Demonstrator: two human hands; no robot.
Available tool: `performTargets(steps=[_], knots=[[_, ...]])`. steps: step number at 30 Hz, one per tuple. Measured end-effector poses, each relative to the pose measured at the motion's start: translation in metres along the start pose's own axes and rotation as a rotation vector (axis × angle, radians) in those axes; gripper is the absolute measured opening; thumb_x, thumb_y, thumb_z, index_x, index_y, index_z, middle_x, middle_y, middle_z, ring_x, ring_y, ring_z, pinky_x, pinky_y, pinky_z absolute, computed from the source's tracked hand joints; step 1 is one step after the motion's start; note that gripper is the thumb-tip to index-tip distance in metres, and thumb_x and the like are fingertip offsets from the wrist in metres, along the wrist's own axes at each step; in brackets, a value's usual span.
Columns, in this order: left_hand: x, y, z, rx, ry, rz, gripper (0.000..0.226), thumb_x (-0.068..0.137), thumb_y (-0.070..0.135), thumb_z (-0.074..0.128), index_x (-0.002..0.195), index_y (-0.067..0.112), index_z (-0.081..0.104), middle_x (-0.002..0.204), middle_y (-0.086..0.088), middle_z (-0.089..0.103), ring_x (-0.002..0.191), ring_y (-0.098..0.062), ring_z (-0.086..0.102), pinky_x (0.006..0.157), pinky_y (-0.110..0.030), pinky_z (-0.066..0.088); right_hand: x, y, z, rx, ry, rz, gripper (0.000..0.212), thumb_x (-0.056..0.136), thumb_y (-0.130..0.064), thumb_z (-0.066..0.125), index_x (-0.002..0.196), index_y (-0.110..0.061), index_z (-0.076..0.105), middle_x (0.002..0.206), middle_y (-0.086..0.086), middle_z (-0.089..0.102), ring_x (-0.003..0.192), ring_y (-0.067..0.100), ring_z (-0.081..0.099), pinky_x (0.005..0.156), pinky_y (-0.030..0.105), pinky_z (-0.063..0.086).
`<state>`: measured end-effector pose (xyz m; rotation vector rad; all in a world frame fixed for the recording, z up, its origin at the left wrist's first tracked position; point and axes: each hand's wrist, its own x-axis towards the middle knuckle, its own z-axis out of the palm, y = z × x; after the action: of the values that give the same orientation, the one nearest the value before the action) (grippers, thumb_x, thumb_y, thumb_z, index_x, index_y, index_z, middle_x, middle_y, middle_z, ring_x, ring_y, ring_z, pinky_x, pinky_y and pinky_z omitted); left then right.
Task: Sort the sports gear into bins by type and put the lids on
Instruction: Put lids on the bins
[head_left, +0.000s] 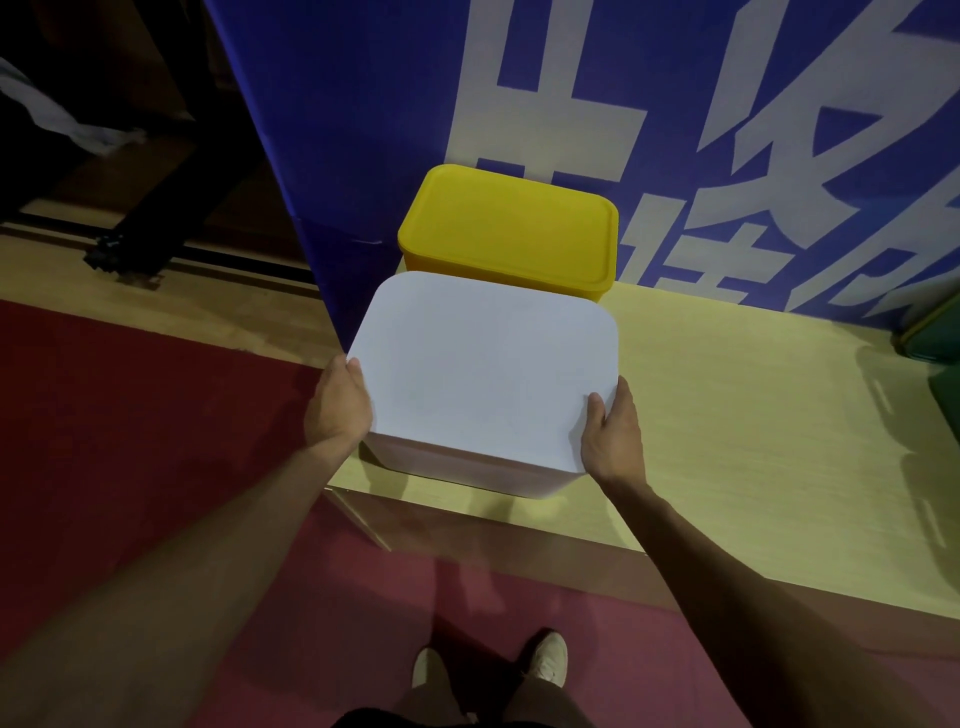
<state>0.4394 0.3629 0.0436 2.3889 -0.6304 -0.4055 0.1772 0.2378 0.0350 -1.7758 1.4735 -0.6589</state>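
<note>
While we hold the lid (488, 364) with our left hand (337, 402) and right hand (610, 431), fingers curled round its side edges, it lies on the white bin (467, 467) at the tabletop's (753, 415) front left corner. The yellow bin (506, 234) just behind is shut. We think we are closing this one. Next we should press down evenly; we cannot tell if it is snug.

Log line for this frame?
phase: seating lid; white lid: on white bin; left hand: grips lid; right hand: grips lid; yellow lid: already on
</note>
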Motion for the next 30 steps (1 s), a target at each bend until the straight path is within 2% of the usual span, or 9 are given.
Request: performTargets(steps=[3,7,9,12,17,20,24,27,30], knots=[[-0.002,0.002,0.000,0.198,0.055,0.165,0.038,0.100,0.018,0.033,0.135,0.007,0.037,0.133,-0.016,0.048,0.117,-0.035,0.051,0.089,-0.045,0.040,0.000,0.001,0.000,-0.025,-0.009,0.018,0.053,0.099,-0.042,0.033,0.144,-0.013,0.027,0.142,0.008,0.043,0.127,0.028,0.045,0.102,0.045,0.042],[0.002,0.008,0.001,0.446,-0.007,0.549,0.067,0.086,-0.008,0.044,0.147,0.012,0.026,0.155,-0.008,0.024,0.142,-0.026,0.023,0.113,-0.039,0.023,0.000,-0.001,-0.002,-0.013,-0.042,0.050,0.056,0.101,-0.040,0.033,0.148,-0.012,0.021,0.145,0.009,0.042,0.129,0.030,0.044,0.104,0.045,0.040],[0.007,0.011,0.003,0.498,-0.100,0.621,0.069,0.084,-0.014,0.039,0.147,0.013,0.028,0.156,-0.005,0.024,0.145,-0.022,0.018,0.117,-0.035,0.016,0.000,-0.002,-0.003,-0.011,-0.057,0.064,0.055,0.102,-0.037,0.032,0.148,-0.011,0.020,0.146,0.009,0.042,0.128,0.032,0.046,0.101,0.043,0.040],[0.008,0.012,0.006,0.517,-0.051,0.680,0.054,0.088,-0.002,0.044,0.141,0.007,0.039,0.148,-0.011,0.038,0.139,-0.026,0.030,0.116,-0.037,0.023,0.000,-0.005,-0.006,-0.023,-0.078,0.077,0.053,0.102,-0.036,0.032,0.148,-0.011,0.020,0.144,0.011,0.044,0.125,0.036,0.047,0.096,0.040,0.040],[-0.004,0.040,0.009,0.558,-0.085,0.576,0.039,0.091,0.021,0.042,0.127,0.006,0.048,0.132,-0.014,0.047,0.122,-0.029,0.042,0.103,-0.039,0.035,0.007,-0.013,-0.020,-0.109,-0.180,0.135,0.054,0.101,-0.035,0.035,0.146,-0.008,0.022,0.140,0.016,0.047,0.122,0.038,0.048,0.090,0.037,0.039],[-0.015,0.064,0.010,0.448,-0.172,0.504,0.036,0.092,0.020,0.045,0.126,0.009,0.050,0.131,-0.012,0.046,0.117,-0.030,0.045,0.099,-0.039,0.038,0.015,-0.015,-0.038,-0.187,-0.179,0.094,0.051,0.100,-0.030,0.040,0.143,-0.003,0.035,0.136,0.019,0.052,0.124,0.034,0.048,0.093,0.035,0.040],[-0.041,0.097,0.021,0.208,-0.213,0.528,0.031,0.092,0.018,0.046,0.123,0.018,0.054,0.134,-0.005,0.045,0.112,-0.028,0.053,0.108,-0.040,0.033,0.021,-0.010,-0.067,-0.169,-0.118,0.096,0.042,0.096,-0.021,0.047,0.133,-0.002,0.049,0.131,0.017,0.056,0.121,0.030,0.051,0.095,0.032,0.040],[-0.065,0.137,0.034,0.064,-0.270,0.498,0.030,0.093,0.018,0.048,0.123,0.019,0.053,0.133,-0.001,0.042,0.098,-0.025,0.060,0.095,-0.039,0.045,0.026,-0.001,-0.098,-0.136,-0.117,0.067,0.037,0.093,-0.013,0.049,0.128,-0.005,0.055,0.126,0.012,0.060,0.116,0.025,0.054,0.092,0.026,0.040],[-0.091,0.186,0.058,-0.001,-0.304,0.527,0.033,0.090,0.016,0.051,0.123,0.019,0.053,0.126,-0.001,0.049,0.099,-0.023,0.059,0.092,-0.036,0.046,0.034,0.015,-0.140,-0.079,-0.108,0.043,0.034,0.091,-0.012,0.047,0.123,-0.009,0.060,0.115,0.006,0.064,0.103,0.022,0.059,0.081,0.021,0.040]])
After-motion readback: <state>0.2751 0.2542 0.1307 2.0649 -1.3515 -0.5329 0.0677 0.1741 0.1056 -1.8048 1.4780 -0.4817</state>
